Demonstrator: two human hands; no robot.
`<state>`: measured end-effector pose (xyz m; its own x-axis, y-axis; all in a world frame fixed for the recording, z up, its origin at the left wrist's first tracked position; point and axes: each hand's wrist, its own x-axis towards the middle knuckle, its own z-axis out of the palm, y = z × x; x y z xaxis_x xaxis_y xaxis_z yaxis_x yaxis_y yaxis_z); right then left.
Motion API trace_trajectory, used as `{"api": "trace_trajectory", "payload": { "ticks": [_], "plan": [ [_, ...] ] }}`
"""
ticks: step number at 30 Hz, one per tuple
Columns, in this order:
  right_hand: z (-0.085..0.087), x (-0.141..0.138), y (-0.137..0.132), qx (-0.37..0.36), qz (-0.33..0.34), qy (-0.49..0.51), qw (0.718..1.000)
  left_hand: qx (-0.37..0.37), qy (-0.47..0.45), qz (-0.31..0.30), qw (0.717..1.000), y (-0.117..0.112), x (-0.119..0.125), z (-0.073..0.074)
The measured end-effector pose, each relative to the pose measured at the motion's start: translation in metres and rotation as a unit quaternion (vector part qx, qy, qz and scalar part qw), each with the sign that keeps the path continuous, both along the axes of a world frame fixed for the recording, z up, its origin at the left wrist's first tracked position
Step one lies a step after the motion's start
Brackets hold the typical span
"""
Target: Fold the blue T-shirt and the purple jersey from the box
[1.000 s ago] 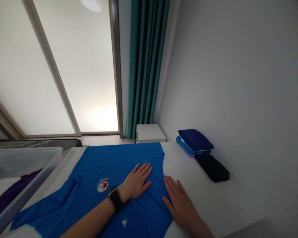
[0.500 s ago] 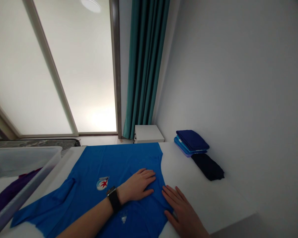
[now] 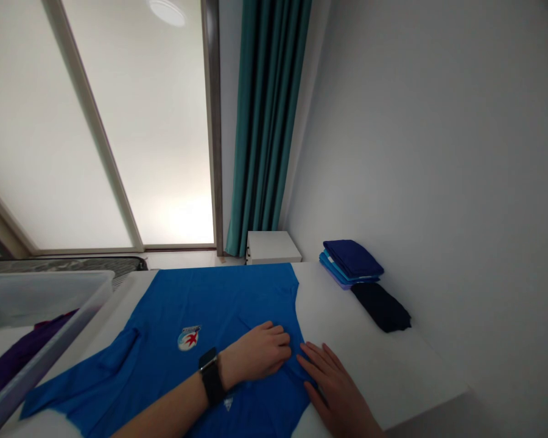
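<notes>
Blue T-shirt is spread flat on a white counter, with a round red-and-white badge printed on its front. The fabric is touched by both hands, which are held close together but not joined. Its edge is met by the spread fingers of the right hand, and the cloth is pressed by the curled fingers of the left hand, though a pinch cannot be made out. A black smartwatch is worn on the left wrist. Beyond the T-shirt, a stack of folded blue garments and a folded navy garment are placed against a wall. To the left of the T-shirt, a translucent plastic bin is seen, with a purple garment at its side.
</notes>
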<state>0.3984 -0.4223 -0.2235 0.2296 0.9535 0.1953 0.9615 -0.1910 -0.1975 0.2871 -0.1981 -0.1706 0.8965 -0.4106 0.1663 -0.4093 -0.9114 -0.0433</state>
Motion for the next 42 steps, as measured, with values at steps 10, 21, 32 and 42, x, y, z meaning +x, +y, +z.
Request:
{"api": "trace_trajectory", "payload": {
  "ticks": [10,21,32,42],
  "plan": [
    [0.013,-0.008,-0.004,0.072,0.051,0.013,0.996,-0.108,0.044,0.056,0.992,0.008,0.001,0.001],
    [0.014,0.000,0.056,-0.017,-0.133,0.055,0.989,-0.115,0.009,0.161,0.980,0.030,0.010,-0.053],
    [-0.002,-0.011,0.057,-0.101,-0.125,0.031,0.987,-0.076,-0.013,0.240,0.968,0.033,0.011,-0.064],
    [0.017,0.000,0.087,-0.089,-0.185,0.070,0.976,-0.074,-0.023,0.278,0.957,0.047,0.009,-0.067]
  ]
}}
